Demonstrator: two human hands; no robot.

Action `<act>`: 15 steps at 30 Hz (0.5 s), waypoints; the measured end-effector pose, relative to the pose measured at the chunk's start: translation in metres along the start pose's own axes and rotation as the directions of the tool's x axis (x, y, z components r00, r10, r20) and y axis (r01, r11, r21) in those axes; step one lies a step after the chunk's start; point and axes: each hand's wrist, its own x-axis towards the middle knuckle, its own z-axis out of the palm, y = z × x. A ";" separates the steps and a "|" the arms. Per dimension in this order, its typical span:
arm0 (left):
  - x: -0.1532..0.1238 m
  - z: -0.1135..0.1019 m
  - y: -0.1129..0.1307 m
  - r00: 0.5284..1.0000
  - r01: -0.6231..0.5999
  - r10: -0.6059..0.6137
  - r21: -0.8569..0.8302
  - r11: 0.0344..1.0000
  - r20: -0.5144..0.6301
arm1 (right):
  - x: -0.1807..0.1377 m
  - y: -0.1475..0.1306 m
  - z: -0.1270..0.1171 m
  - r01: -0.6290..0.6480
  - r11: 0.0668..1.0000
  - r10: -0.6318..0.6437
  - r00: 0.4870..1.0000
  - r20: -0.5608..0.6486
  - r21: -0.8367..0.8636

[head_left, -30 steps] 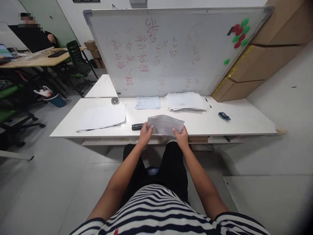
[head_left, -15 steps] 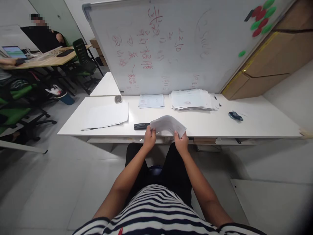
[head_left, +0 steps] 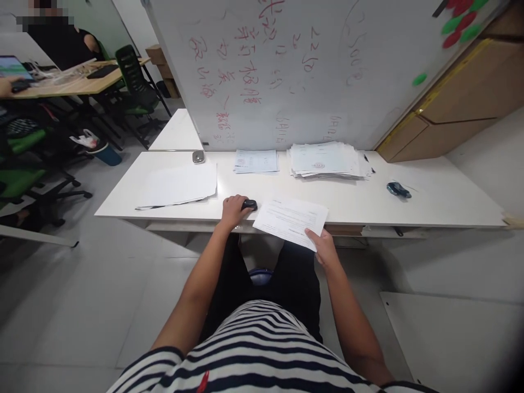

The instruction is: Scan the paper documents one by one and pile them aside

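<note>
Office. Whiteboard (head_left: pixel 327 71) with red marker notes and magnets (head_left: pixel 452 24) behind white surface (head_left: pixel 429 204), paper stacks (head_left: pixel 327 161) on it. Green swivel chairs (head_left: pixel 135 87), wooden desk (head_left: pixel 69 84) with laptop (head_left: pixel 10 66), person (head_left: pixel 61 41) seated there at far left.

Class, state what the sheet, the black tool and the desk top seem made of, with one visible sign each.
Sheet in the right hand: thin matt paper, printed, slightly bent.
Black tool under the left hand: probably plastic, faintly glossy; mostly hidden.
Desk top: smooth white laminate or painted board; flat, even surface.
</note>
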 end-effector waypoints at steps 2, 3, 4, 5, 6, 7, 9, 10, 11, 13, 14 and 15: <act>0.000 0.000 -0.004 0.999 -0.030 0.030 -0.012 0.999 0.019 | 0.001 -0.001 0.005 -0.002 1.000 0.002 0.999 0.037 -0.002; 0.000 -0.001 -0.005 0.999 -0.038 0.038 -0.024 0.999 0.027 | 0.001 0.000 0.007 -0.005 1.000 0.005 0.999 0.054 -0.004; 0.000 -0.002 -0.005 0.999 -0.040 0.042 -0.036 0.999 0.033 | 0.001 0.001 0.009 -0.010 1.000 0.010 0.998 0.069 -0.007; 0.001 -0.003 -0.005 0.998 -0.040 0.042 -0.048 0.998 0.037 | 0.002 0.003 0.010 -0.017 1.000 0.018 0.996 0.084 -0.012; 0.001 -0.004 -0.005 0.998 -0.040 0.043 -0.058 0.997 0.039 | 0.002 0.005 0.012 -0.024 1.000 0.026 0.995 0.092 -0.016; 0.002 -0.005 -0.005 0.998 -0.041 0.044 -0.063 0.997 0.041 | 0.001 0.007 0.013 -0.032 0.999 0.033 0.995 0.094 -0.018; 0.001 -0.005 -0.005 0.998 -0.041 0.044 -0.064 0.997 0.042 | 0.000 0.010 0.017 -0.040 0.999 0.041 0.995 0.090 -0.014; 0.001 -0.005 -0.005 0.998 -0.038 0.041 -0.067 0.997 0.045 | -0.001 0.011 0.020 -0.043 0.999 0.043 0.995 0.084 -0.010; 0.000 -0.005 -0.005 0.998 -0.036 0.040 -0.076 0.996 0.052 | -0.001 0.012 0.024 -0.046 0.999 0.046 0.996 0.081 -0.007; -0.002 -0.008 -0.005 0.997 -0.030 0.038 -0.119 0.992 0.071 | 0.001 0.012 0.033 -0.053 0.999 0.054 0.994 0.100 -0.010; -0.002 -0.010 -0.005 0.996 -0.019 0.032 -0.150 0.988 0.084 | 0.003 0.011 0.038 -0.057 0.998 0.059 0.991 0.118 -0.018; 0.000 -0.014 -0.004 0.995 0.002 0.017 -0.184 0.983 0.098 | 0.006 0.011 0.042 -0.061 0.998 0.064 0.988 0.140 -0.029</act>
